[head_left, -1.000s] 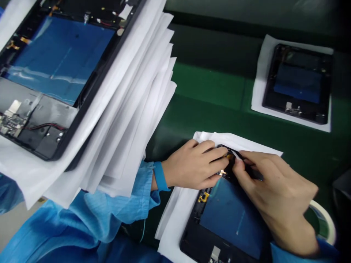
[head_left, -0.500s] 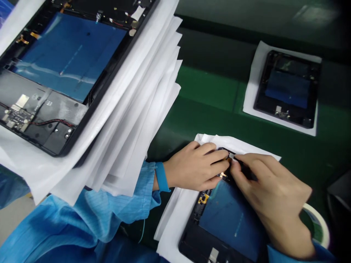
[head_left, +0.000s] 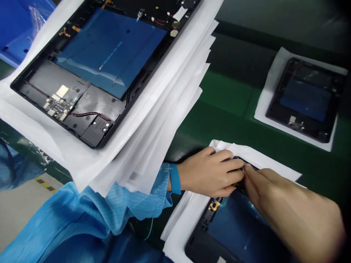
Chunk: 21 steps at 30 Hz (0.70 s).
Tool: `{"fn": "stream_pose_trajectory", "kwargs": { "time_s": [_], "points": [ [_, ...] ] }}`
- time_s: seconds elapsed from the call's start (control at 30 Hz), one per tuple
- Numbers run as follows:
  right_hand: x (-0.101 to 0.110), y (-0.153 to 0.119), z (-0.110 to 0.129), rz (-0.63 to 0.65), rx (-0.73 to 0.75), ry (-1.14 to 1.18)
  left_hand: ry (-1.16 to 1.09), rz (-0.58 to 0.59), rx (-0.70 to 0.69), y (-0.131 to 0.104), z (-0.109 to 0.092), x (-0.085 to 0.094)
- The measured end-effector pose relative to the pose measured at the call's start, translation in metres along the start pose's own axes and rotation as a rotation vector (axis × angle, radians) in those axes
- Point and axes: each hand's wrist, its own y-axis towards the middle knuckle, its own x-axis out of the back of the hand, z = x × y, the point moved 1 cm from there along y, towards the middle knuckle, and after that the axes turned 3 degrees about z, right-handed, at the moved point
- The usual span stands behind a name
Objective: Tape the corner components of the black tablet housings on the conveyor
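One blue bin [head_left: 16, 36] occupies the far left corner. To its right, an open tablet housing [head_left: 90, 89] lies face up at the top of a stack of white sheets [head_left: 178, 102]. The sheets are fanned at the right side; they presumably serve as interleaving to prevent scratches. The blue film panel [head_left: 112, 51] inside carries one fine line of print, too small to read.

Next, the left hand [head_left: 211, 173], with a blue wristband [head_left: 175, 179], reaches in from the left. Its fingers are slightly spread and bent over the far left part of the worked housing [head_left: 201, 244], apparently to steady it. This unit is at the near right, on a white liner [head_left: 175, 237] that likely protects it from the green surface [head_left: 225, 95].

The right hand [head_left: 270, 195] comes in from the near right. Its fingers are bunched at the far end of the same housing, against the left fingertips; whether they pinch a part cannot be told. The arrangement suggests close two-handed work at one point.

At the far right, a third housing [head_left: 305, 100] lies on its own sheet, well apart from the hands. No brand or label is legible.
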Motion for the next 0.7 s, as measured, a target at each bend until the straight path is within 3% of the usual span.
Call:
{"fn": "stream_pose_trajectory", "kwargs": {
  "time_s": [0.23, 0.47, 0.6, 0.7],
  "points": [
    [-0.002, -0.011, 0.009, -0.058, -0.013, -0.003, 0.015, 0.007, -0.011, 0.001, 0.001, 0.003],
    [0.001, -0.057, 0.007, -0.18, 0.039, 0.5, -0.015, -0.007, -0.026, 0.003, 0.008, 0.005],
    [-0.009, -0.074, 0.004, -0.311, -0.062, 0.607, -0.077, -0.121, -0.004, 0.007, 0.007, 0.014],
    [-0.014, -0.076, 0.002, -0.333, -0.092, 0.609, -0.023, -0.223, 0.049, 0.029, 0.0, 0.029]
  ]
}}
